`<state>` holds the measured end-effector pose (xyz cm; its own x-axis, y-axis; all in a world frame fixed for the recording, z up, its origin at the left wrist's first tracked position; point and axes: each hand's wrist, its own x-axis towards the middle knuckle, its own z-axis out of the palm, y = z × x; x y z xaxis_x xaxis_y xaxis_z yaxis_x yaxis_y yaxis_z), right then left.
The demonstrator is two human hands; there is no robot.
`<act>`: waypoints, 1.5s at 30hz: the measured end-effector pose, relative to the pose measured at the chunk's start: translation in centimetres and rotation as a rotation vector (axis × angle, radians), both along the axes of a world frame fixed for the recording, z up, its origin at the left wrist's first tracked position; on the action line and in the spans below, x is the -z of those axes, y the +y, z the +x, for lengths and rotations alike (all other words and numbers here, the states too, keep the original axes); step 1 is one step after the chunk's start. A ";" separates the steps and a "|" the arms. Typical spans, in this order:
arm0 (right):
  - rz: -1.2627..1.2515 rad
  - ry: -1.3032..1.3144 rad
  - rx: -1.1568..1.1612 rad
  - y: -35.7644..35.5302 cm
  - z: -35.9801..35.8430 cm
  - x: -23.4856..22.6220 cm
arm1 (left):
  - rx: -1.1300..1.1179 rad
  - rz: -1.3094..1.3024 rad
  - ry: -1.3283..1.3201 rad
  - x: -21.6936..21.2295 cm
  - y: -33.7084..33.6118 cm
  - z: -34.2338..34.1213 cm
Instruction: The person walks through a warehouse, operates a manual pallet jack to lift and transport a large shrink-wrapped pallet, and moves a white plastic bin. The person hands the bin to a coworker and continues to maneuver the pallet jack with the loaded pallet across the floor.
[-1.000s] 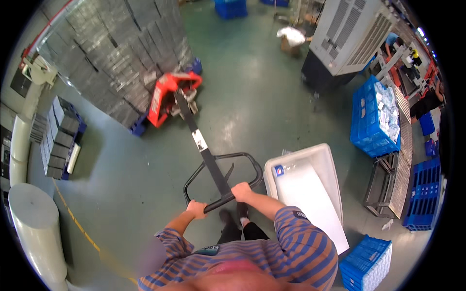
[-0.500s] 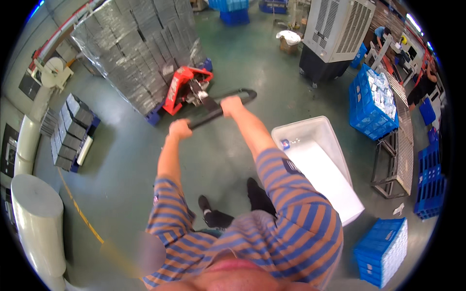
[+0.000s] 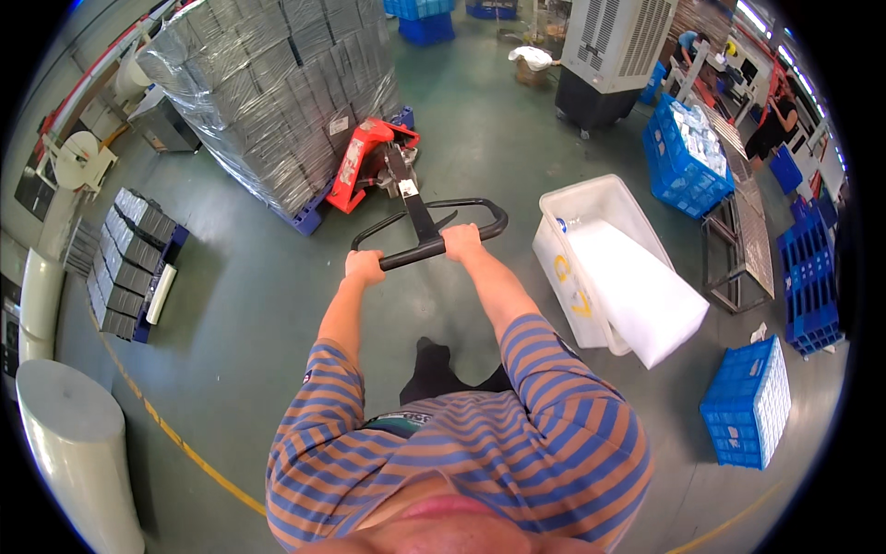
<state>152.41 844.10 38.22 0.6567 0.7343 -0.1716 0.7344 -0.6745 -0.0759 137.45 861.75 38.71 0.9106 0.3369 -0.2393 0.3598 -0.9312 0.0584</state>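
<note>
Both my arms reach forward to the black loop handle (image 3: 413, 255) of a red pallet jack (image 3: 362, 164). My left hand (image 3: 365, 266) is wrapped round the left end of its near bar. Right of the middle, my right hand (image 3: 461, 242) grips the same bar. From the handle a black shaft runs ahead to the jack's red body. The jack stands against a blue pallet (image 3: 312, 218) bearing a tall stack of grey boxes (image 3: 277, 102) in clear stretch wrap. How far the forks reach under the load is hidden.
To my right stands a white tub (image 3: 565, 277) with a white foam-like sheet (image 3: 637, 294) leaning out. Blue crates (image 3: 734, 406) and a metal bench (image 3: 746, 249) lie beyond it. An air cooler (image 3: 609, 55) stands ahead; a low boxed pallet (image 3: 129, 263) is at left. People work far right.
The handle now sits lower in view and more level, with both hands still on it. The white tub and crates at right appear higher, and the wrapped stack looks slightly turned.
</note>
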 end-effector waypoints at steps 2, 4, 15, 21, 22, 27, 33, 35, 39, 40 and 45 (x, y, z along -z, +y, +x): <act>-0.022 0.008 0.018 -0.9 -2.4 0.2 | 0.016 0.001 0.024 0.1 -0.5 -1.8; -0.027 0.021 0.016 -1.5 -4.8 0.1 | 0.015 0.009 0.049 0.2 -1.1 -4.1; 0.063 0.002 0.047 -7.1 -14.8 1.1 | 0.082 0.021 -0.037 0.5 -5.7 -13.8; 0.046 0.013 0.057 -11.9 -22.6 0.7 | 0.099 0.010 -0.029 0.4 -10.4 -20.7; 0.036 0.018 0.055 -12.6 -23.7 0.8 | 0.108 0.016 -0.012 0.5 -11.2 -21.9; 0.067 0.024 0.037 -16.6 -30.2 0.3 | 0.103 0.019 0.041 -0.8 -15.3 -28.2; 0.168 -0.060 0.068 -21.4 -37.8 -0.8 | 0.162 0.023 -0.090 -1.1 -18.1 -34.4; 0.104 0.010 0.098 -22.9 -40.2 2.0 | 0.122 -0.061 -0.011 0.5 -20.5 -36.5; 0.083 0.036 0.064 -26.4 -45.1 -0.3 | 0.172 -0.021 -0.074 -0.2 -23.5 -42.6; 0.081 0.040 0.059 -27.4 -46.5 -0.9 | 0.177 -0.015 -0.062 -0.5 -24.4 -44.0; 0.127 0.040 0.021 -32.0 -53.4 -1.3 | 0.141 -0.002 0.018 -1.7 -29.2 -50.2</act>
<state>99.04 812.13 39.55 0.6668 0.7378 -0.1049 0.7146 -0.6730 -0.1908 87.24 832.59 40.44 0.9445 0.2051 -0.2566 0.2261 -0.9725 0.0552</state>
